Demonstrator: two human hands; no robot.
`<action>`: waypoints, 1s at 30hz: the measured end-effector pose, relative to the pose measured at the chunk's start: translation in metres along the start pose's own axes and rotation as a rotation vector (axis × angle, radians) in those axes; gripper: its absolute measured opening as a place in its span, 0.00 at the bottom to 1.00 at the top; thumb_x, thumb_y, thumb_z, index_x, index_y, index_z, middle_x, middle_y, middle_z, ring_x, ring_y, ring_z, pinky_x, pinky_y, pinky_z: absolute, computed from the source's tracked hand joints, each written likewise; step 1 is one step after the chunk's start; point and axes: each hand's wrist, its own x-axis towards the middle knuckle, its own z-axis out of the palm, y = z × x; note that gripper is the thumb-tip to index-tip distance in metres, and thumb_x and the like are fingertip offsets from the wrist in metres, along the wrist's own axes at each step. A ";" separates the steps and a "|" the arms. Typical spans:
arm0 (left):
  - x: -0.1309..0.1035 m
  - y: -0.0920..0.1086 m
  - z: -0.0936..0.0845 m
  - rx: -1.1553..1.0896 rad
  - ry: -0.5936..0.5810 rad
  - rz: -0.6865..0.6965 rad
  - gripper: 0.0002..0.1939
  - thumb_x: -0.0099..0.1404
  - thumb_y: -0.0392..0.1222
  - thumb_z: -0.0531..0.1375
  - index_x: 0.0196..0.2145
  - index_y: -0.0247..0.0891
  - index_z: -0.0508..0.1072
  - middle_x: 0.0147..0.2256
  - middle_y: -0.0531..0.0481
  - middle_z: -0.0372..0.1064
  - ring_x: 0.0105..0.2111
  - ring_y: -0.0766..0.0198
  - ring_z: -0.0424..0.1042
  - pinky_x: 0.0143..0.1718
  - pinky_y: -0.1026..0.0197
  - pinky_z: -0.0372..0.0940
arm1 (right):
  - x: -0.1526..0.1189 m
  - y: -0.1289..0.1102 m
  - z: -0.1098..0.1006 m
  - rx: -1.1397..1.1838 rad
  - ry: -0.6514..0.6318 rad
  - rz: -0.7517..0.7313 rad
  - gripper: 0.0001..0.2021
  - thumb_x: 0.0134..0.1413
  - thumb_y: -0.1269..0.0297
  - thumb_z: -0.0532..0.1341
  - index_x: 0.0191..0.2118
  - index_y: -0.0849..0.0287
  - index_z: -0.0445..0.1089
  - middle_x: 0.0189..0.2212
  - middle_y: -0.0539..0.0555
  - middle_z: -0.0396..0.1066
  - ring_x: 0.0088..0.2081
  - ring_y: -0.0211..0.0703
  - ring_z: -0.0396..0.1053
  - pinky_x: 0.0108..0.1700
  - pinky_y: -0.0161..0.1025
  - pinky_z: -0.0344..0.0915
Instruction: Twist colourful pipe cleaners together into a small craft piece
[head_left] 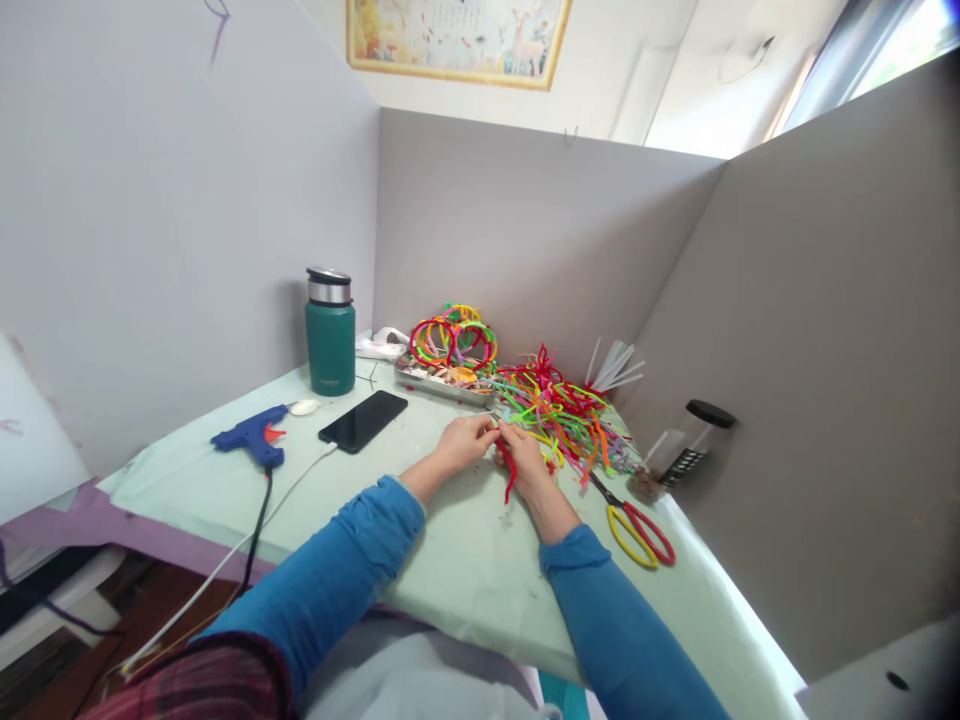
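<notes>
Both hands meet over the middle of the table, fingertips pinched close together. A fuzzy red pipe cleaner (pixel 510 474) hangs down from beneath my right hand (pixel 523 458), which is closed on it. My left hand (pixel 465 441) is closed too, its thumb and forefinger at the upper end of the red strand. Something thin and pale shows just above the fingertips, too small to name. Just beyond my right hand lies a tangled heap of coloured pipe cleaners (pixel 570 410). Scissors (pixel 637 530) with one yellow and one red handle rest to the right.
A metal tray (pixel 442 385) at the back holds pipe-cleaner rings (pixel 454 340). On the left are a green bottle (pixel 330 345), a black phone (pixel 364 421) on a white cable, and a blue glue gun (pixel 251 434). A clear jar (pixel 686 445) stands at the right edge. Grey partitions (pixel 540 220) enclose the table.
</notes>
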 end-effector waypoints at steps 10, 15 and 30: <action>0.001 -0.001 0.004 0.004 -0.025 0.009 0.14 0.62 0.44 0.50 0.29 0.37 0.72 0.26 0.51 0.70 0.27 0.66 0.65 0.28 0.66 0.55 | 0.001 0.003 -0.002 0.033 0.005 -0.025 0.18 0.37 0.51 0.68 0.20 0.59 0.64 0.14 0.44 0.55 0.16 0.31 0.50 0.18 0.33 0.48; 0.001 0.000 0.003 0.021 -0.035 0.004 0.14 0.63 0.43 0.48 0.29 0.37 0.71 0.27 0.51 0.70 0.27 0.66 0.65 0.29 0.66 0.56 | 0.002 0.003 -0.002 0.042 0.014 -0.009 0.18 0.37 0.51 0.68 0.20 0.59 0.63 0.13 0.43 0.53 0.16 0.31 0.49 0.18 0.34 0.47; 0.000 0.004 0.001 0.063 -0.041 -0.037 0.11 0.58 0.43 0.52 0.31 0.37 0.73 0.27 0.52 0.70 0.26 0.67 0.65 0.28 0.67 0.56 | 0.007 0.010 -0.006 0.031 -0.018 -0.021 0.16 0.38 0.51 0.67 0.21 0.60 0.67 0.15 0.46 0.59 0.17 0.31 0.53 0.20 0.33 0.48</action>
